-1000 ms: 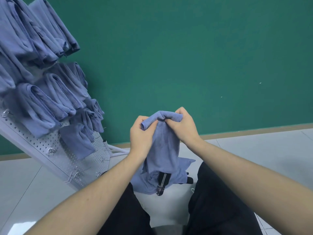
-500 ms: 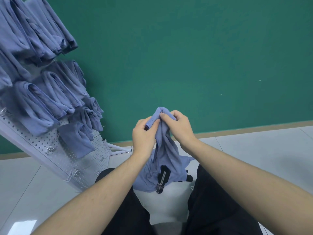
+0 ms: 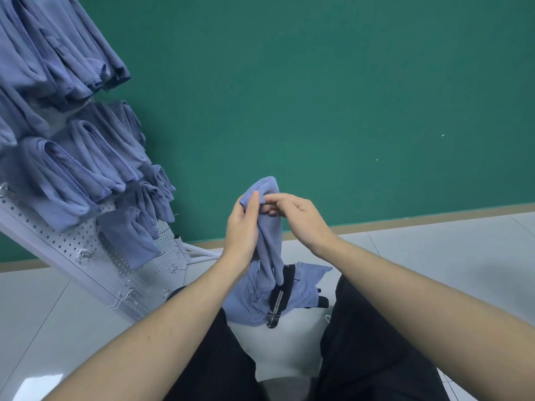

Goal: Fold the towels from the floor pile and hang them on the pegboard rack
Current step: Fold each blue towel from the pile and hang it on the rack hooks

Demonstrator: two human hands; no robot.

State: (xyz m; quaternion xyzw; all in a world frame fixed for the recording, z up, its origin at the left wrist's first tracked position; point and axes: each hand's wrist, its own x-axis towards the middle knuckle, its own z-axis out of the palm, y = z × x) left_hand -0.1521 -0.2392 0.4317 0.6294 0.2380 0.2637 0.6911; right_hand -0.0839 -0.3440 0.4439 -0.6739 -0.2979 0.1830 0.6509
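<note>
- A blue towel (image 3: pixel 269 235) is held up at the centre of the frame, bunched into a narrow hanging column in front of the green wall (image 3: pixel 333 96).
- The towel's upper part is grasped by the left hand (image 3: pixel 241 227) — thumb pressed along the top edge, fingers wrapped behind the cloth.
- The same top edge is pinched from the other side by the right hand (image 3: pixel 298 218), its fingertips curled onto the fabric just beside the left thumb.
- The towel's lower end hangs down to the pile (image 3: pixel 252 302), which lies on the floor (image 3: pixel 434 256) at lower centre, between the person's dark trouser legs.
- A black strap with a pale stripe (image 3: pixel 279 299) is seen lying across the pile.
- The pegboard rack (image 3: pixel 95 256) is seen at the left of the frame, leaning out of true in this wide view — white, perforated, with bare hooks along its lower part.
- Folded towels (image 3: pixel 72 175) are hung in overlapping rows across the rack's upper part, up to the upper left corner.
- A brown skirting strip is seen where wall and floor meet.
</note>
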